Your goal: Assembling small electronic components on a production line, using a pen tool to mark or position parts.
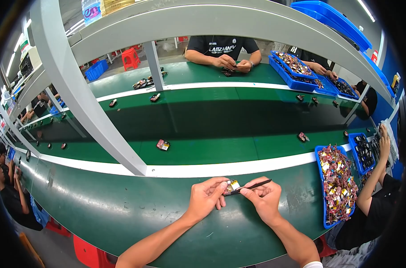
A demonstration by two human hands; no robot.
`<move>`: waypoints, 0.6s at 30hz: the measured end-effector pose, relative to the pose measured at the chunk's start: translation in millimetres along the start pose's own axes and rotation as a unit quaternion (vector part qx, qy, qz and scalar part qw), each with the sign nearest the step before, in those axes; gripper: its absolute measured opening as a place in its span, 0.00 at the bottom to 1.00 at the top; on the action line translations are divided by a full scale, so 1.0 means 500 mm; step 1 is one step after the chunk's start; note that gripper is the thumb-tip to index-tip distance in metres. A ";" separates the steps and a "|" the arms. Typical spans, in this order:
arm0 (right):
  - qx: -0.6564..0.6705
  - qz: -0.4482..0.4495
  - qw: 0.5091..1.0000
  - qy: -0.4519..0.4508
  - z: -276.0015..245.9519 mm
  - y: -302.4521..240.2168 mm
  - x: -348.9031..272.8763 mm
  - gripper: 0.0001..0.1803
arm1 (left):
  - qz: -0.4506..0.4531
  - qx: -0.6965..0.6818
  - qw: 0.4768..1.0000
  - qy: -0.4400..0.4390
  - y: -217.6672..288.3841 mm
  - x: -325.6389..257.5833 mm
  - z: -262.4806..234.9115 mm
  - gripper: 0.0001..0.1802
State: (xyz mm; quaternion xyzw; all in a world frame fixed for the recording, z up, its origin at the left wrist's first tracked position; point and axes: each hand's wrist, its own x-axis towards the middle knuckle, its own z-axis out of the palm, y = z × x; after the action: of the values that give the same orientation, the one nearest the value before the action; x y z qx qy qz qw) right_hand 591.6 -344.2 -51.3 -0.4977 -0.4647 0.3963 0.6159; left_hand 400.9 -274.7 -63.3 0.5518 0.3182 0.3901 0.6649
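Just above the green worktable, my left hand (pixel 204 196) pinches a small electronic assembly (pixel 233 185) with a yellow and white piece on it. My left fingers cover part of that assembly. Between the thumb and fingers of my right hand (pixel 264 198) is a slim black tool, which looks like tweezers (pixel 262 183). Its tip reaches the lower edge of the assembly, and its rear end points up to the right. Both hands are close together, near the middle of the table.
To the right stands a blue bin (pixel 326 223) heaped with small assemblies, beside a smaller blue bin (pixel 362 154) of black parts. A green conveyor belt (pixel 220 145) carrying scattered units runs beyond a white rail (pixel 203 169). A grey post (pixel 100 102) rises at left. Co-workers sit around.
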 end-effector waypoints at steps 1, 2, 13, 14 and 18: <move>0.000 0.000 1.000 0.000 0.002 -0.001 -0.001 0.08 | -0.002 -0.003 1.000 -0.005 0.000 0.000 -0.002 0.16; -0.025 -0.023 0.999 0.000 0.005 -0.003 -0.002 0.08 | -0.002 -0.003 1.000 -0.005 -0.001 0.001 -0.002 0.16; -0.100 -0.087 0.991 0.009 0.008 -0.002 -0.004 0.07 | -0.011 -0.018 1.000 -0.008 -0.001 -0.001 0.000 0.16; -0.098 -0.084 0.992 0.007 0.008 -0.002 -0.004 0.07 | -0.011 -0.018 1.000 -0.008 -0.001 -0.001 0.000 0.16; -0.105 -0.084 0.991 0.009 0.010 -0.001 -0.004 0.07 | -0.007 -0.017 1.000 -0.008 -0.002 -0.003 -0.001 0.16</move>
State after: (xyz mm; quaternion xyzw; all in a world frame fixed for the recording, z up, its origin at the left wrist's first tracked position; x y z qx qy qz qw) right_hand 586.3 -345.1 -51.0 -0.5227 -0.5384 0.2875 0.5952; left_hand 400.0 -275.9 -64.4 0.5415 0.3103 0.3863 0.6791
